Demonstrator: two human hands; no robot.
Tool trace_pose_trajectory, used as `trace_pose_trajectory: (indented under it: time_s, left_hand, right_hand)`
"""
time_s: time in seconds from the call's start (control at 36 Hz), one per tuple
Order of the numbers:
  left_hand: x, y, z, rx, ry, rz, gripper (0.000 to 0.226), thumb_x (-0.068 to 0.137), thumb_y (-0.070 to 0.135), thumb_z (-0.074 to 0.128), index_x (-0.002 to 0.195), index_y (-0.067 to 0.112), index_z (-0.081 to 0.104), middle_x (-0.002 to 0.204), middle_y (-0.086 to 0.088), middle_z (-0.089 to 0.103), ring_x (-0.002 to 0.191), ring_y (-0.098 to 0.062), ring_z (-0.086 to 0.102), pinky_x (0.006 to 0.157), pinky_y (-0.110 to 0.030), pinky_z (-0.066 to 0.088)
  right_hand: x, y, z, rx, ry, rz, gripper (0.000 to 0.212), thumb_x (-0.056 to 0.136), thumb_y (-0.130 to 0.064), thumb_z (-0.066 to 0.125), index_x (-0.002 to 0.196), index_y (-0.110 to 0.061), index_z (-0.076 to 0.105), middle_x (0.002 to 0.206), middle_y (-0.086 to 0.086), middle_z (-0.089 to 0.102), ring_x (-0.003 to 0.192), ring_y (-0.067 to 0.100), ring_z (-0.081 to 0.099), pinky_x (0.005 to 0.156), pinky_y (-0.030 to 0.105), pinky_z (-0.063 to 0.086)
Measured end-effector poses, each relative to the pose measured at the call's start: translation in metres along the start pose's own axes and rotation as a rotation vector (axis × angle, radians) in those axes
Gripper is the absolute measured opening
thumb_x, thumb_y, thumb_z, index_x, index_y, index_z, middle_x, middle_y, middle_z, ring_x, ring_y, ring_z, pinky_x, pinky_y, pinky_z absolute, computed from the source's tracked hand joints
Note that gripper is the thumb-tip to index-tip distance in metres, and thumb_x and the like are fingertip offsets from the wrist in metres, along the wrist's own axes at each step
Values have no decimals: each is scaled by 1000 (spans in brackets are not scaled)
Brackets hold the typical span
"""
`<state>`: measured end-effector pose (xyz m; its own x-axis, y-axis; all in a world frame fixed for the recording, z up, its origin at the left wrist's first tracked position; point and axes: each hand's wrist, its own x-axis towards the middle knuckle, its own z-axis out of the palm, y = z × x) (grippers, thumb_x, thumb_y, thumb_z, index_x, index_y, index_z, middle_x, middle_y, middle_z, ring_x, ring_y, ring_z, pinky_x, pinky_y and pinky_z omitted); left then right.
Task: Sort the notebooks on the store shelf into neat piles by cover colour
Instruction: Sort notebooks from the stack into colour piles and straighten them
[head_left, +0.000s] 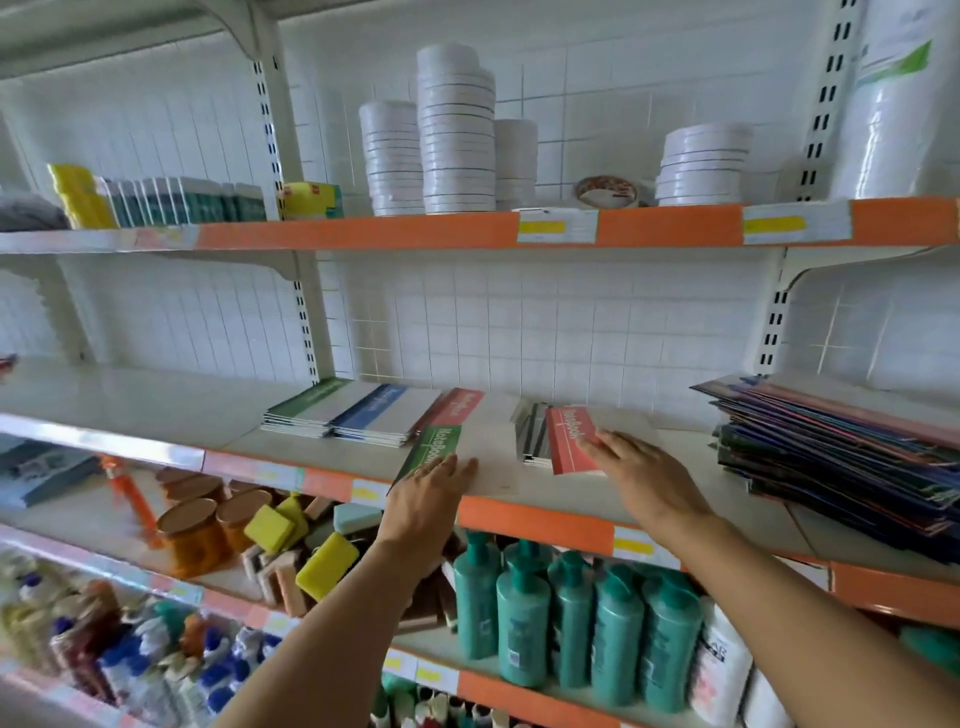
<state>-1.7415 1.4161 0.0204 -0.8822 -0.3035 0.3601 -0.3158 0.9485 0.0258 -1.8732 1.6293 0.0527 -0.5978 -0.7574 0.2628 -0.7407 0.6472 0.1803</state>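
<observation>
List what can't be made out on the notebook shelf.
- Head view: green notebook, near corner hidden under left hand.
- Red notebook, right edge covered by right hand.
- Dark stack: cut by right edge, covers blurred.
- Price tags: text unreadable.

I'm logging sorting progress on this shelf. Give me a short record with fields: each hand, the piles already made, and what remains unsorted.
left hand: left hand rests flat on a green notebook at the shelf's front edge
right hand: right hand touches a red notebook lying on a small mixed stack
piles made: green pile, blue pile, red pile, side by side on the shelf
unsorted: the green notebook, the red notebook and the mixed stack
nearby: dark folders stacked to the right
</observation>
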Motion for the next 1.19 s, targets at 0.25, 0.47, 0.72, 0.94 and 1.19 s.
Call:
trace_pose_trajectory:
  time_s: [0.25,0.47,0.72,0.94,1.19]
  left_hand:
    - [25,-23,11,4,39,-12,59,96,2,34,150,26,26,153,1,32,141,-17,29,109,-29,30]
    - [51,-70,23,35,36,-75,55,101,11,29,151,32,21,158,5,21,145,-16,21,112,-27,25]
    - [88,-166,41,1,173,16,49,90,5,38,129,23,60,133,-6,58,119,-23,58,90,-30,50]
    - [122,-258,55,106,193,167,53,67,11,31,91,20,78,85,-3,74,73,-18,73,49,-24,54]
    - [130,-308,73,64,197,151,53,70,9,31,94,16,78,90,-7,75,78,-22,73,57,-30,57]
  right_hand:
    - [49,-17,14,79,24,-44,76,92,10,32,154,-25,5,160,0,10,145,17,19,112,27,24]
    - [101,-47,28,103,-24,-59,77,91,12,33,154,-25,6,160,2,12,144,20,21,113,29,26]
    - [175,-100,56,105,31,-8,65,95,2,30,153,-25,15,158,3,22,141,19,29,111,28,28]
    - [222,-137,93,33,70,54,66,77,-2,25,133,-21,54,118,6,63,104,28,63,88,37,50]
    - [240,-144,111,111,-214,141,53,99,-39,43,148,-22,29,150,-2,35,134,19,36,102,30,40]
